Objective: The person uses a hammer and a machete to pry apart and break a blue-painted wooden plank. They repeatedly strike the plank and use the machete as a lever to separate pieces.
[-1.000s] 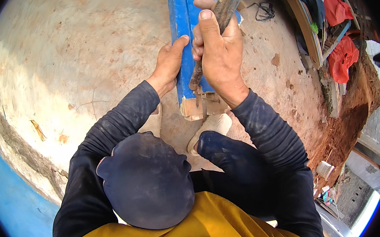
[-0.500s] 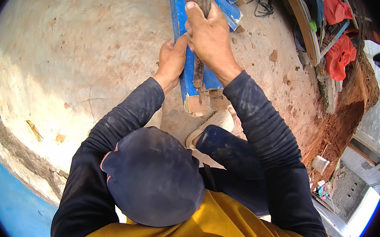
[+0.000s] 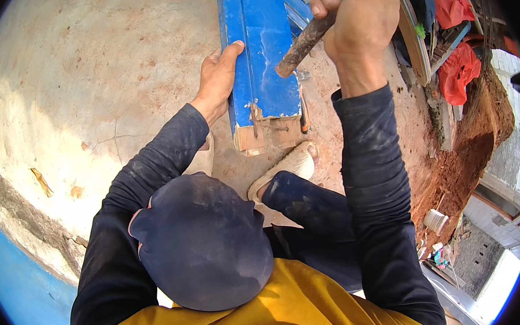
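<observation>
A blue-painted wooden beam (image 3: 270, 50) runs away from me, its near end cut to bare, splintered wood (image 3: 255, 112). My left hand (image 3: 218, 76) grips its left edge, thumb on top and fingers mostly hidden along the side. To the right of the beam my right hand (image 3: 364, 29) is raised, closed round a rough, brown wooden handle (image 3: 307, 47). The handle slants down-left, its blunt end over the beam's right edge; its other end passes behind my hand to the frame's top. Close against the beam's right side lies a thin orange-and-dark thing (image 3: 305, 115), partly hidden.
My sandalled foot (image 3: 288, 167) is just before the beam's near end. More blue boards (image 3: 296, 1) lie beyond it. At the right are timber pieces (image 3: 416, 40), red cloth or plastic (image 3: 459, 71), and a reddish earth edge (image 3: 467, 163) with a white tub (image 3: 436, 221) beside it.
My right hand has lifted away to the right with the wooden handle, which now slants instead of lying along the beam. My left hand has shifted slightly left and down, apart from the right.
</observation>
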A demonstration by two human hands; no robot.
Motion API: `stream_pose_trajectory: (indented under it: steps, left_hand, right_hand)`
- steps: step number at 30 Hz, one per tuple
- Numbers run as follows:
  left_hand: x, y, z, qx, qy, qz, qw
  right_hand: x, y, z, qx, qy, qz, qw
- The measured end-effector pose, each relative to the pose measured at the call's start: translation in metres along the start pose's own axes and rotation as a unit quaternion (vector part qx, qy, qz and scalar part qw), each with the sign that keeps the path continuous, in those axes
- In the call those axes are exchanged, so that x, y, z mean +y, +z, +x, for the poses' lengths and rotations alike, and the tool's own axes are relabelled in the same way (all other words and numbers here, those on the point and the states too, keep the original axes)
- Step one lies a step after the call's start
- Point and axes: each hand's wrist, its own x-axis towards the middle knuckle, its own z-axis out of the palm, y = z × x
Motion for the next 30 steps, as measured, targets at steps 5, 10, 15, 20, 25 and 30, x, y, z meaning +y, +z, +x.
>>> stream_pose_trajectory:
  steps: [5, 10, 15, 20, 25, 30]
  left_hand:
    - [0.017, -0.007, -0.004, -0.007, -0.051, 0.013, 0.999]
    - [0.025, -0.007, 0.008, -0.08, -0.11, 0.024, 0.99]
    - [0.008, 0.014, 0.02, -0.081, -0.137, 0.008, 0.987]
    - [-0.005, 0.054, 0.027, -0.068, -0.159, 0.014, 0.985]
    - [-0.007, 0.069, 0.032, -0.064, -0.171, 0.042, 0.982]
    - [-0.009, 0.067, 0.037, -0.058, -0.152, 0.075, 0.984]
  right_hand:
    - [-0.06, -0.087, 0.024, -0.189, 0.105, -0.308, 0.926]
    - [-0.087, -0.197, -0.089, -0.213, 0.369, -0.442, 0.79]
    - [-0.092, -0.257, -0.179, -0.165, 0.512, -0.384, 0.751]
    - [-0.1, -0.278, -0.252, -0.082, 0.512, -0.439, 0.734]
    - [-0.07, -0.257, -0.298, -0.053, 0.518, -0.434, 0.735]
    - [-0.014, -0.243, -0.321, 0.017, 0.478, -0.344, 0.808]
